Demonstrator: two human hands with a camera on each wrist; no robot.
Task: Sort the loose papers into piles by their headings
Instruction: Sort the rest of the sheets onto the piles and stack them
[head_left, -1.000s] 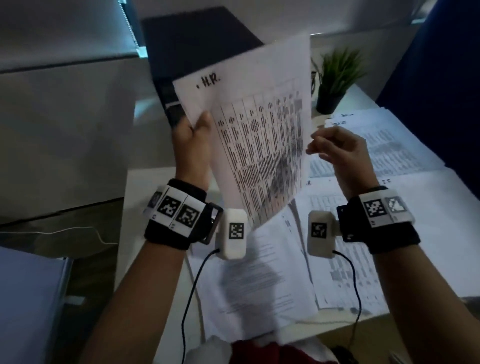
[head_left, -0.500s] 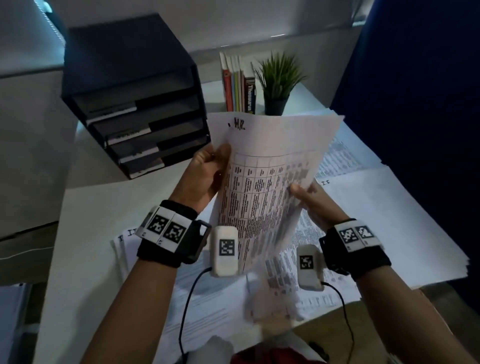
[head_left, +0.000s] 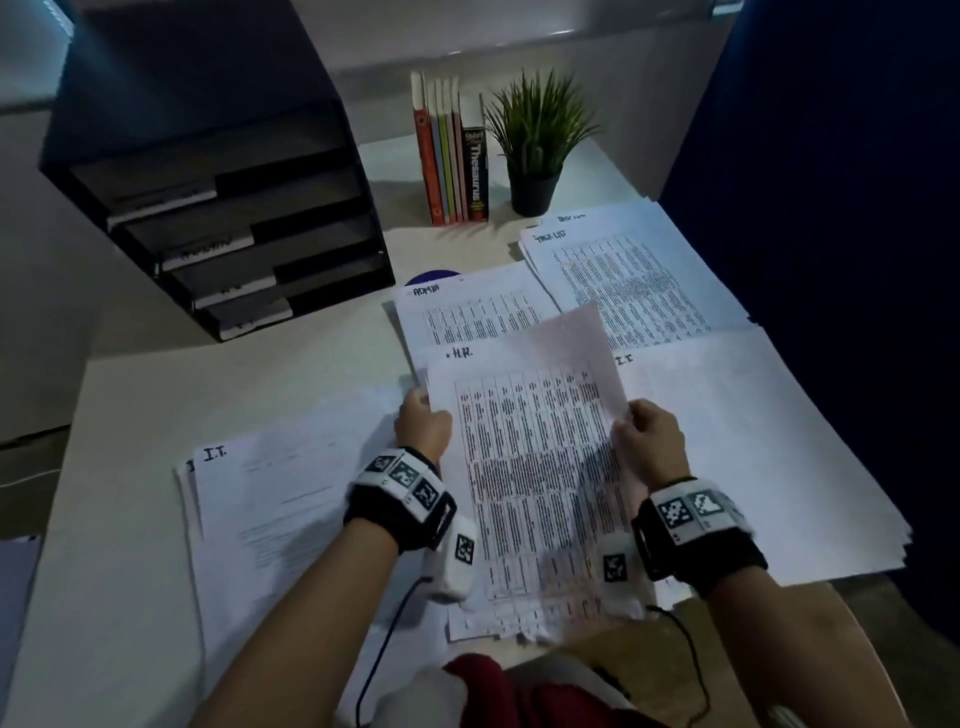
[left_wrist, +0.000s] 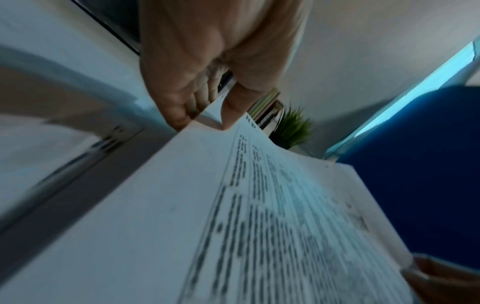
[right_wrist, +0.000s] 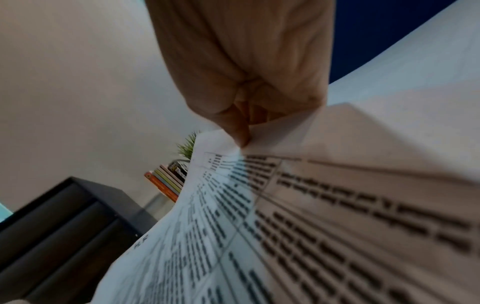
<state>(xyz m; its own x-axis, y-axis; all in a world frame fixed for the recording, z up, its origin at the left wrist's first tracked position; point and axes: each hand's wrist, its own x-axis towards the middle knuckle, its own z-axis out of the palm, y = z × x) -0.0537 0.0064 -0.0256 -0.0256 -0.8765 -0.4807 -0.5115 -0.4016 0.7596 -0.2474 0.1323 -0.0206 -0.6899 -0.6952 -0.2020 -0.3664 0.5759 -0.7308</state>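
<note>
Both hands, left (head_left: 423, 426) and right (head_left: 649, 441), are pinching our H.R. sheet (head_left: 530, 457); wrist views are blurring its heading, head view showing it.

A black tray rack (head_left: 218, 208), upright books (head_left: 449, 156) and a potted plant (head_left: 535, 150), perhaps artificial.

Arms: bare from the wrists to the picture's lower edge.
Left hand (head_left: 423, 428): black wristband with a white strip of three black-and-white square code markers.
Right hand (head_left: 652, 441): black wristband with a white strip of two such markers.
Wrist cameras: white rounded housings under each wrist, each with one code marker and a thin black cable.
Clothing: red cloth at the lower edge.
</note>
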